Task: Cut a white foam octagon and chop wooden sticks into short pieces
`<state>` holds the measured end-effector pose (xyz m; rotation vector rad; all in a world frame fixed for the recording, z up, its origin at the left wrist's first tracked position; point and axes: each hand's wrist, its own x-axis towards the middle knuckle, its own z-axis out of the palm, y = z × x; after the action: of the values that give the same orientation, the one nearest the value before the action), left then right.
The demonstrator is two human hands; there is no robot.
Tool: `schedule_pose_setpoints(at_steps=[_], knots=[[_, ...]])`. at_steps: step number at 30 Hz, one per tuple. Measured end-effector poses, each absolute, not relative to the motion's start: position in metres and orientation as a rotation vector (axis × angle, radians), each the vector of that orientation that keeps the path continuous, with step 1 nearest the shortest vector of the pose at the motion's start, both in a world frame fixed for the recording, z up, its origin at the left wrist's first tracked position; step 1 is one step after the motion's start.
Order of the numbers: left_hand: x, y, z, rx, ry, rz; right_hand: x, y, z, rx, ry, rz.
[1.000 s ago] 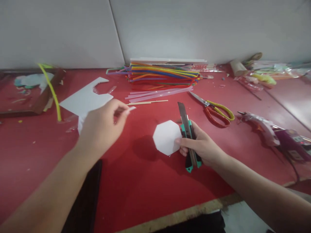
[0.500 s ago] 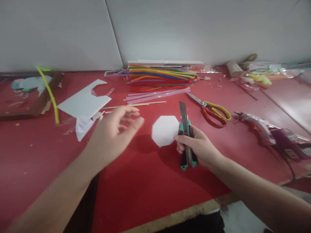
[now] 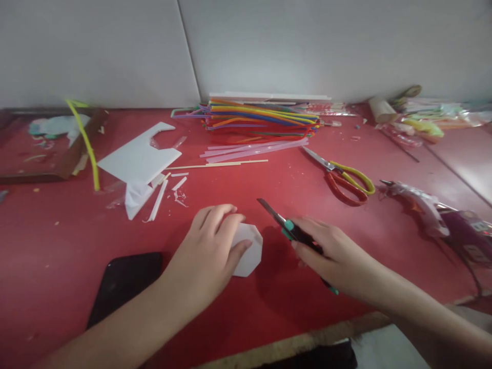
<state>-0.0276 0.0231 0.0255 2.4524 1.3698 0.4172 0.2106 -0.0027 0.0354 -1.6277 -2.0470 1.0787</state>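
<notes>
My left hand [image 3: 209,251] lies on a white octagon of foam board [image 3: 249,251], fingers curled over its left half, pressing it to the red table [image 3: 269,195]. My right hand [image 3: 332,251] is closed round a teal and black utility knife [image 3: 286,228]. The blade is out and points up and left, just right of the octagon. Whether the blade touches the table I cannot tell.
White offcut sheet [image 3: 138,156] and thin strips [image 3: 165,189] lie at left. A stack of coloured straws [image 3: 261,120] sits at the back. Scissors [image 3: 342,177] and a glue gun [image 3: 423,205] lie at right. A black phone [image 3: 125,284] is near my left forearm.
My left hand came down from the air onto the octagon. My right hand let the octagon go and tipped the knife so the blade slants left.
</notes>
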Motion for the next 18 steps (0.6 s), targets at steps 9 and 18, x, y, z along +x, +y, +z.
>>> schedule_pose_setpoints(at_steps=[9, 18], knots=[[-0.04, 0.013, 0.023, 2.744, 0.843, 0.252, 0.207, -0.028, 0.036, -1.591, -2.185, 0.907], [-0.028, 0.01, 0.017, 2.923, 0.853, 0.277, 0.203, -0.023, 0.032, -1.653, -2.214, 0.867]])
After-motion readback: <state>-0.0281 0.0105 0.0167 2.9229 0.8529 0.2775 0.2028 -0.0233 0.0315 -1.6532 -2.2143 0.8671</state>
